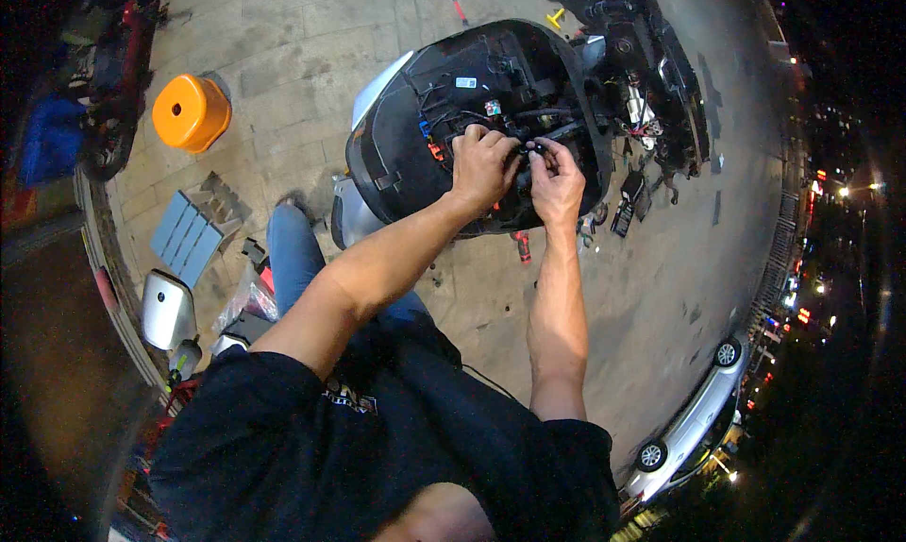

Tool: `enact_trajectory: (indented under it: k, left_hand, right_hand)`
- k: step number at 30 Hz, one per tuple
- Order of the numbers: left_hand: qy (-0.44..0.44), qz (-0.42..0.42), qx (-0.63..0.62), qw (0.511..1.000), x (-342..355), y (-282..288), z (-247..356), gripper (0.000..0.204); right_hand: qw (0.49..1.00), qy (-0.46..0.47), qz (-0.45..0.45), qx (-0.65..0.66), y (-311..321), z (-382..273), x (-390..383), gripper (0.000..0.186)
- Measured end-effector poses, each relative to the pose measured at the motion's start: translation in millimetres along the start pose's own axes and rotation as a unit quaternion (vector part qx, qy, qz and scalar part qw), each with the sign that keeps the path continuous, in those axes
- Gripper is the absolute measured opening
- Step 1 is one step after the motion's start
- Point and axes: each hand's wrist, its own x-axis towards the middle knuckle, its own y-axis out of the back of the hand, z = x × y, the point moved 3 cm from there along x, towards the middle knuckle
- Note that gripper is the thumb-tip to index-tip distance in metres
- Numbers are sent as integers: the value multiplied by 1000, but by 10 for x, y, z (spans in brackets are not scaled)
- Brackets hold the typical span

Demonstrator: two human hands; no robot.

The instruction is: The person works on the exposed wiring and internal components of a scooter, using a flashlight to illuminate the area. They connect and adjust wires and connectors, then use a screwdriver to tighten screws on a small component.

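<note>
In front of me is an open black vehicle body (pixel 396 155), probably of a scooter, with wiring and connectors inside. Both my hands meet over its middle. My left hand (pixel 483 164) is closed, knuckles up, its fingertips pinched near the other hand; what they grip is hidden. The fingers of my right hand (pixel 557 181) pinch a small black part (pixel 531 147), too small to name, between the two hands. Just left of my left hand, orange connectors (pixel 435 151) and blue connectors (pixel 425 128) sit among black wires. A white label (pixel 465 83) is stuck higher up inside.
An orange stool (pixel 189 114) and a grey slatted rack (pixel 193 235) stand on the left. Dismantled vehicle parts (pixel 642 79) lie at the far right, with an open black case (pixel 629 202) nearer. A red-handled tool (pixel 523 246) lies by the body's near edge. Further right, a silver car (pixel 694 419) is parked.
</note>
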Motion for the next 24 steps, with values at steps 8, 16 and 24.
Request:
enact_trajectory:
  k: [8, 16, 24]
  left_hand:
    - [-19, -101, -12, 995, 97, 37, -65, 22]
    - [22, -136, -70, 988, 178, 76, -104, 21]
    - [8, -83, -67, 994, 111, 35, -97, 19]
  right_hand:
    - [999, -14, 42, -19, -36, -18, -54, 22]
    - [992, -96, 58, -61, -122, -281, -128, 17]
    - [980, 45, -27, -191, 2, -363, 12, 20]
